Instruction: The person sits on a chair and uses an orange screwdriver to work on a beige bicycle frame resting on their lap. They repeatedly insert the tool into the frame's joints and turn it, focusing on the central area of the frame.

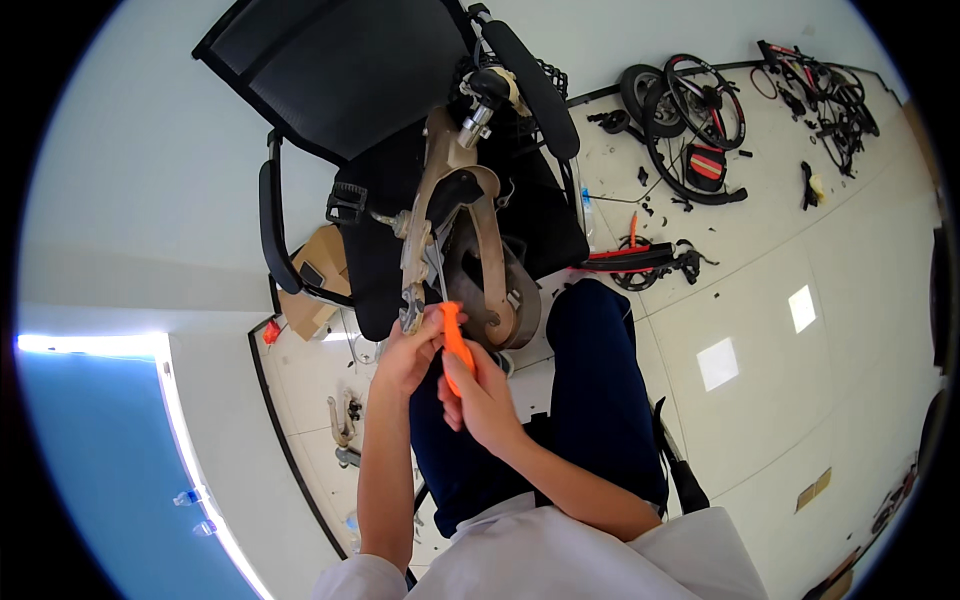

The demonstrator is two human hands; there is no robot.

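A tan-grey metal bicycle frame assembly, with a silver clamp, pedal and curved arms, leans on the seat of a black office chair. My left hand is closed on its lower end, near the tip of my thumb and the orange tool. My right hand grips an orange-handled screwdriver; its thin shaft points up along the inside of the assembly. Where the shaft's tip sits is too small to tell.
Bicycle wheels, a dark bike frame, a red-and-black part and several small parts lie on the tiled floor. A cardboard box is left of the chair; metal parts lie lower left. A blue panel stands far left.
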